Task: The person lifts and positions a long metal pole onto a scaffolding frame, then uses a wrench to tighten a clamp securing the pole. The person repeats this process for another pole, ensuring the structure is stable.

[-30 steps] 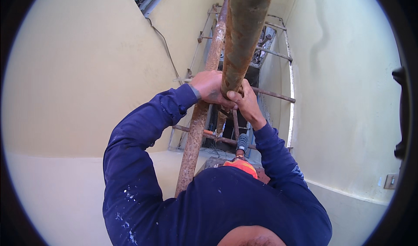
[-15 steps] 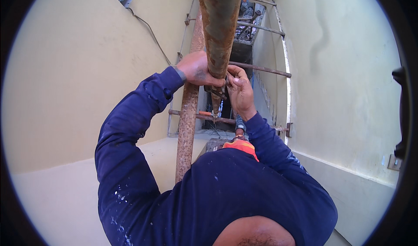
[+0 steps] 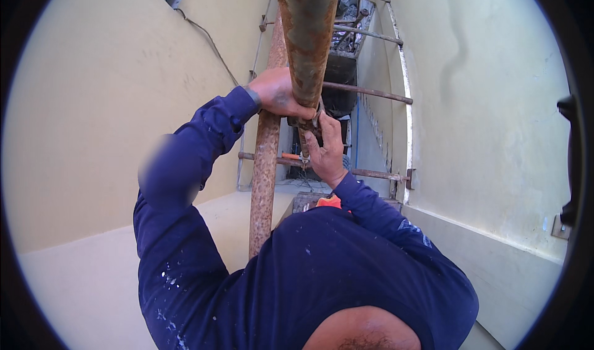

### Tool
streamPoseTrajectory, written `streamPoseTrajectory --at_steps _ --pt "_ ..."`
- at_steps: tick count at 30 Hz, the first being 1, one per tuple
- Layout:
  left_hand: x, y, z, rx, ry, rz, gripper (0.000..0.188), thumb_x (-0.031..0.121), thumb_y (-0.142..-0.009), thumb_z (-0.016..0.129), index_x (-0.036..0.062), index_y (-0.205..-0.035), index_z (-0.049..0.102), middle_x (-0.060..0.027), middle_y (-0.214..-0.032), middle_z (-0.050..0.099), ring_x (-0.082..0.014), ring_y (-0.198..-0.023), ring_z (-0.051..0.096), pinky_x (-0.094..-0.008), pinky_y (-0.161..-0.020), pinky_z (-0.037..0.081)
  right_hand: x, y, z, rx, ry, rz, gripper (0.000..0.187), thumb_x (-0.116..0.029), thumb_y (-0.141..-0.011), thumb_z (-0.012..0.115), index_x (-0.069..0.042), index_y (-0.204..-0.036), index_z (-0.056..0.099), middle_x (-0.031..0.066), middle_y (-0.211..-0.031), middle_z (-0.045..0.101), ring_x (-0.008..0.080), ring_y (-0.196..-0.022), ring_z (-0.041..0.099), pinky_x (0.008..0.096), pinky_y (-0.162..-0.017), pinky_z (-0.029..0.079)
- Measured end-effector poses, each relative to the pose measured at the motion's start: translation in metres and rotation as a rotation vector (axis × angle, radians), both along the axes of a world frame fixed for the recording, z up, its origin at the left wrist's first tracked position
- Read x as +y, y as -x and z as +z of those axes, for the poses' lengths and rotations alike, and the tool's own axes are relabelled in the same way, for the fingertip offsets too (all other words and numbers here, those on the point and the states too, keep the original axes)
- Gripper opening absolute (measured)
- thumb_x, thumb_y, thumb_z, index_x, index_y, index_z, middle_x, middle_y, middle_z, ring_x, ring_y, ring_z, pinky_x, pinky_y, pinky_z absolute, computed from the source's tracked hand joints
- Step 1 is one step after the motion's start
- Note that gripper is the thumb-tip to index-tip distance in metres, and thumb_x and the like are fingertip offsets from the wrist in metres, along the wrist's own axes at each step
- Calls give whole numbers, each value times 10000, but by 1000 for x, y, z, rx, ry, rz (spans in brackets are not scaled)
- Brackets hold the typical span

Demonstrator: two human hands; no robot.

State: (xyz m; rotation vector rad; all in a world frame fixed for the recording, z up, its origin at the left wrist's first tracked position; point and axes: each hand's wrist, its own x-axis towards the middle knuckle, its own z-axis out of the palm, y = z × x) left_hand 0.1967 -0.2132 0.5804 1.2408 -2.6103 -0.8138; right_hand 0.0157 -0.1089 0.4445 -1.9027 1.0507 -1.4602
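Note:
A rusty scaffold pipe (image 3: 307,40) comes down from the top of the head view. My left hand (image 3: 279,92) is closed around its left side, with the thumb reaching across the front near the lower end. Just below sits a dark, rusty scaffold clamp (image 3: 308,126), partly covered by my fingers. From the right, my right hand (image 3: 328,153) grips this clamp, fingers on its right side and thumb lower down. Behind my left wrist stands a second rusty pipe (image 3: 266,177), running down close to my chest.
Cream walls (image 3: 105,115) rise on both sides. Rusty crossbars (image 3: 371,92) span the narrow shaft ahead, beside a white upright (image 3: 408,133). Something orange (image 3: 291,156) lies by a lower bar. A cable (image 3: 213,37) hangs on the left wall. Rubble (image 3: 352,31) shows at the far end.
My right hand has dropped and moved slightly left, from pinching beside the pipe to holding the clamp from below. My left hand has stayed on the pipe.

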Motion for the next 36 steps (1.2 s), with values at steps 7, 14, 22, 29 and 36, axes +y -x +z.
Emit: streamPoseTrajectory --at_steps 7,14,22,29,36 --pt "-3 1 10 137 -138 -69 396 350 -726 771 129 -1050 717 -87 -1028 729 -282 -962 686 -380 -848 540 3 -5 18 -13 74 -107 324 -89 -924 677 62 -1179 548 220 -1078 618 334 -936 658 363 -792 553" --pt "-2 2 11 146 -57 -88 378 329 -719 773 129 -1036 718 -96 -996 727 -290 -938 688 -385 -831 542 -2 9 4 -361 -736 241 279 -279 -998 635 -18 -935 560 50 -727 615 125 -607 628 264 -565 511" --pt "-3 2 15 73 -106 -74 435 294 -743 801 134 -1137 708 -71 -1020 725 -213 -961 678 -351 -893 525 3 4 12 -583 -903 285 342 -362 -1026 580 -31 -944 556 31 -762 595 88 -599 589 224 -544 475" --pt "-1 3 14 60 -120 -55 432 294 -740 800 130 -1130 712 -76 -1030 727 -222 -970 680 -353 -899 523 -3 15 4 -456 -866 425 402 -408 -1026 563 -7 -1028 535 48 -781 597 108 -614 604 230 -543 469" --pt "-1 1 10 147 -63 -83 381 338 -723 767 126 -1036 718 -99 -1008 726 -289 -948 685 -384 -837 541 0 18 14 -574 -1032 364 409 -396 -1026 569 12 -995 577 44 -776 594 102 -612 610 224 -560 471"
